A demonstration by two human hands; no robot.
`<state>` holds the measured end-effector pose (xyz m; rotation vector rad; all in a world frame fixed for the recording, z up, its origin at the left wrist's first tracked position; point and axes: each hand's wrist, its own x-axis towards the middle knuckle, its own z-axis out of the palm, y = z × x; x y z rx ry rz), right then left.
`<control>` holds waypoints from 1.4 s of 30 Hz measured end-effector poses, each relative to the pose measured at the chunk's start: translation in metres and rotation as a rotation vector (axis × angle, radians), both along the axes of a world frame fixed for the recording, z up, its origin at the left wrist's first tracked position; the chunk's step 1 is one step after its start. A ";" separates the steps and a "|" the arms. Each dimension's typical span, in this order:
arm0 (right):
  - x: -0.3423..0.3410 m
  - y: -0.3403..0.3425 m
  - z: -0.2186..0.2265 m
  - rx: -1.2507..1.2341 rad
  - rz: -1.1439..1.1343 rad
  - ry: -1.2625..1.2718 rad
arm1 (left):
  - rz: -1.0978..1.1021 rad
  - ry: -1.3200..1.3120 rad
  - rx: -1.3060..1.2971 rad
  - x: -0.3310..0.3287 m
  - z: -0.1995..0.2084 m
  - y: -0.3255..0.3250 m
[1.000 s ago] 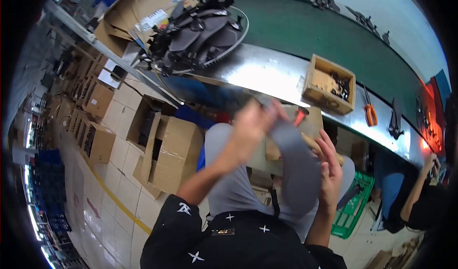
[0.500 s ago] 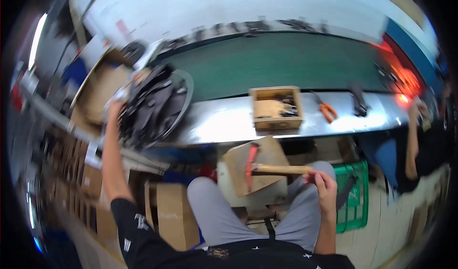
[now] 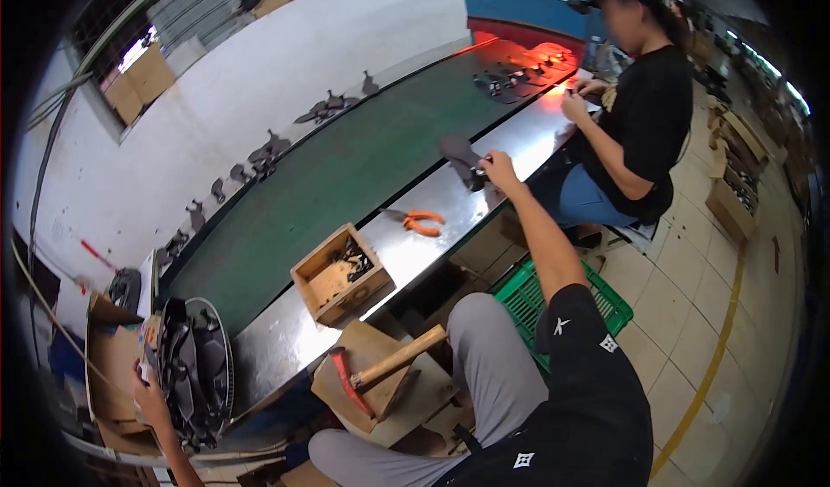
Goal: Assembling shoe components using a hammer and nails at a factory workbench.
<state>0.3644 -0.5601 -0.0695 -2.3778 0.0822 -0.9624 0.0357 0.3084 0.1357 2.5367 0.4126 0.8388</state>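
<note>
My right hand (image 3: 500, 172) reaches over the metal edge of the bench, its fingers closed on the black end of a dark grey paddle-shaped piece (image 3: 460, 154). At the far left, my left hand (image 3: 152, 402) is beside a round basket (image 3: 230, 362) heaped with similar dark grey pieces (image 3: 184, 357). Its fingers are bent round something pale that I cannot make out. A hammer (image 3: 393, 362) with a red head and wooden handle rests on a worn board (image 3: 333, 388) by my knees.
Orange-handled pliers (image 3: 419, 221) and a wooden box (image 3: 346, 292) of small black parts lie along the metal strip. Beyond runs a green belt (image 3: 294, 219), with dark pieces along its far edge. A co-worker (image 3: 644, 115) sits at the right. A green crate (image 3: 605, 301) stands below.
My view has swung to the right. My right hand has left the hammer's handle and taken hold of the dark grey piece on the bench. The left hand stays by the basket.
</note>
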 end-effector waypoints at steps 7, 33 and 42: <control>-0.112 0.239 0.145 1.086 0.768 0.027 | -0.214 -0.059 0.441 -0.077 0.074 -0.225; -0.342 0.232 0.061 0.204 0.706 0.500 | -0.289 -0.065 -0.414 -0.038 -0.133 -0.332; -0.396 0.163 0.079 0.975 0.826 0.556 | -0.578 -0.060 -0.059 0.096 -0.092 -0.353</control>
